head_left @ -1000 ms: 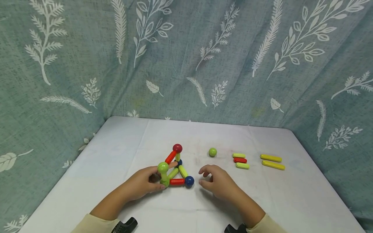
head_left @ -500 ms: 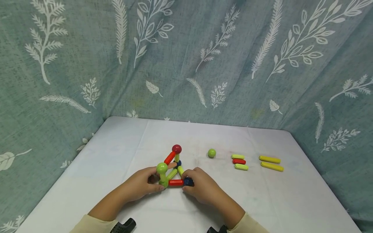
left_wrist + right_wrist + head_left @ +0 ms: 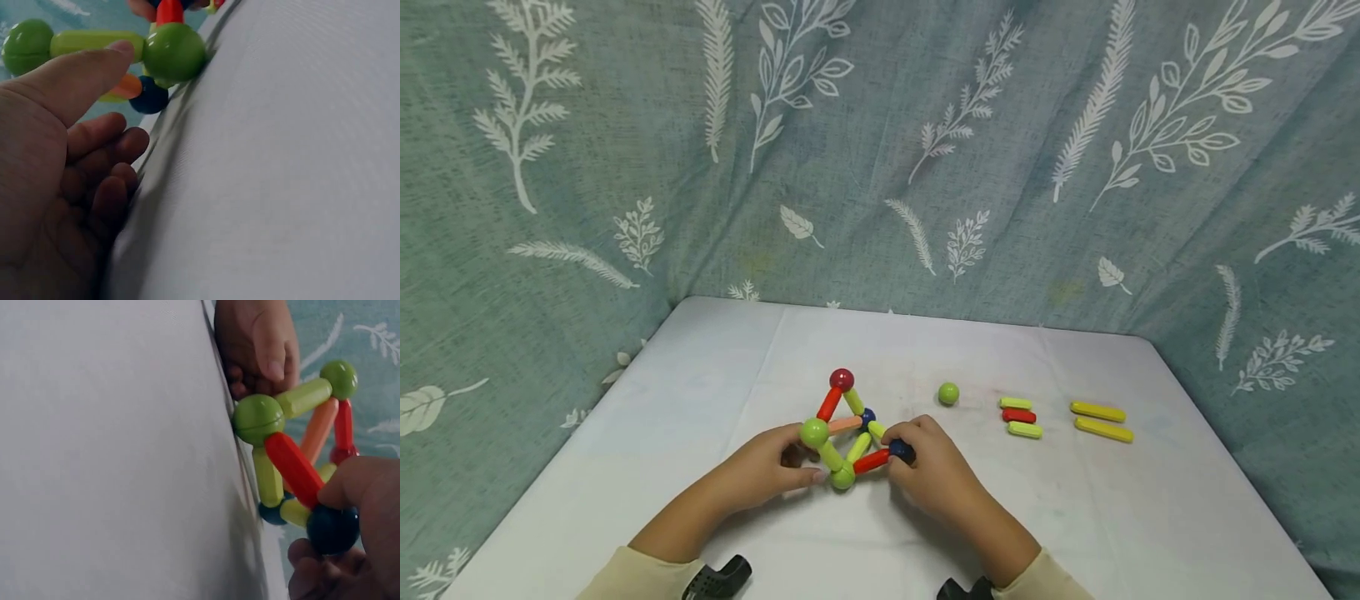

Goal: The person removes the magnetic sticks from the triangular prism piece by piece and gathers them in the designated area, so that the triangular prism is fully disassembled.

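We see the right hand point(image 3: 938, 473) pinching a dark blue ball point(image 3: 902, 452). The left hand point(image 3: 763, 468), loosely curled, lies beside a lime rod point(image 3: 831, 456).

No txt, nos., logos or signs you can read in any of your 3 cams, head or either wrist. In the head cam, the fine specks on the black device point(image 3: 721, 577) by your L sleeve point(image 3: 638, 575) are too small to make out.
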Demonstrator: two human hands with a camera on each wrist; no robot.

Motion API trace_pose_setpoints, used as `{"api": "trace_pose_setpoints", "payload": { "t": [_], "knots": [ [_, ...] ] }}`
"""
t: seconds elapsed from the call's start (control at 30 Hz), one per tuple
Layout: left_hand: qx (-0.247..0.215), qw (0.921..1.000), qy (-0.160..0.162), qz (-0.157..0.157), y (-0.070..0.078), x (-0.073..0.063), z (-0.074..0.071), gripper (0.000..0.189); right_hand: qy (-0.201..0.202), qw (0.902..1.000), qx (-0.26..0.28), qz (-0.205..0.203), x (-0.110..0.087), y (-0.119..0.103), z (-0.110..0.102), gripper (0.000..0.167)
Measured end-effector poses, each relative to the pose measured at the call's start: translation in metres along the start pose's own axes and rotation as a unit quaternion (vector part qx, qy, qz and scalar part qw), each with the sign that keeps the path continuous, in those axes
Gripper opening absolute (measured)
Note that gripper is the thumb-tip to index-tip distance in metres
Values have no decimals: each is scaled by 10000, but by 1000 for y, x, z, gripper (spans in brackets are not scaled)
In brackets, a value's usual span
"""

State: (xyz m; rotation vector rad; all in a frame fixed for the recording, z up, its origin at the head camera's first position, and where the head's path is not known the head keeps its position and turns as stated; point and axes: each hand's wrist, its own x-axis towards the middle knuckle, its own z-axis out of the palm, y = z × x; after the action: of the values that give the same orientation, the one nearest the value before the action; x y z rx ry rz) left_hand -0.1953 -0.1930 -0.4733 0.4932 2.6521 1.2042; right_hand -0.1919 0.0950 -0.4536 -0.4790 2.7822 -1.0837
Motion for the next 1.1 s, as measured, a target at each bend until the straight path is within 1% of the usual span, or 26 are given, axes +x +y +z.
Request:
{"api": "trace_pose_setpoints", "payload": {
  "t": [0.07, 0.13, 0.23, 0.33, 0.43, 0.53, 0.63, 0.7, 0.8, 0.9, 0.97, 1.1],
  "knots": [
    [-334, 9994, 25, -8, -1, -1, -2, 47, -44, 10000, -3, 8, 0, 2, -2, 27],
    [-683, 9976, 117, -16, -3, -2, -4, 58, -114, 9999, -16, -32, 0, 3, -3, 28],
    [-1058, 9939, 287, 105, -3, -5, -5, 73, -105, 9998, -64, -159, -1, 5, -4, 31],
    [-1160, 9918, 452, 270, -2, -7, -6, 74, 37, 9993, -71, -354, -1, 5, -4, 30],
    [-1197, 9902, 654, 306, 0, -8, -8, 68, 141, 9985, -91, -521, -1, 4, -6, 30],
    [-1137, 9899, 820, 209, 1, -7, -10, 58, 138, 9985, -125, -517, -1, 5, -6, 30],
    [-917, 9922, 817, 192, -1, -6, -12, 47, 105, 9991, -176, -375, -1, 7, -6, 30],
    [-658, 9947, 738, 268, -3, -4, -13, 41, 79, 9993, -220, -281, 0, 8, -6, 28],
    [-89, 9974, 621, 354, -8, -4, -14, 38, 3, 9995, -273, -186, 1, 11, -7, 25],
    [362, 9976, 481, 329, -12, -4, -15, 36, -79, 9994, -286, -185, 2, 13, -7, 23],
    [474, 9977, 395, 287, -13, -4, -15, 36, -106, 9993, -305, -209, 2, 15, -7, 22],
    [464, 9982, 347, 175, -11, -4, -15, 35, -95, 9991, -336, -239, 2, 16, -7, 21]
  ]
}}
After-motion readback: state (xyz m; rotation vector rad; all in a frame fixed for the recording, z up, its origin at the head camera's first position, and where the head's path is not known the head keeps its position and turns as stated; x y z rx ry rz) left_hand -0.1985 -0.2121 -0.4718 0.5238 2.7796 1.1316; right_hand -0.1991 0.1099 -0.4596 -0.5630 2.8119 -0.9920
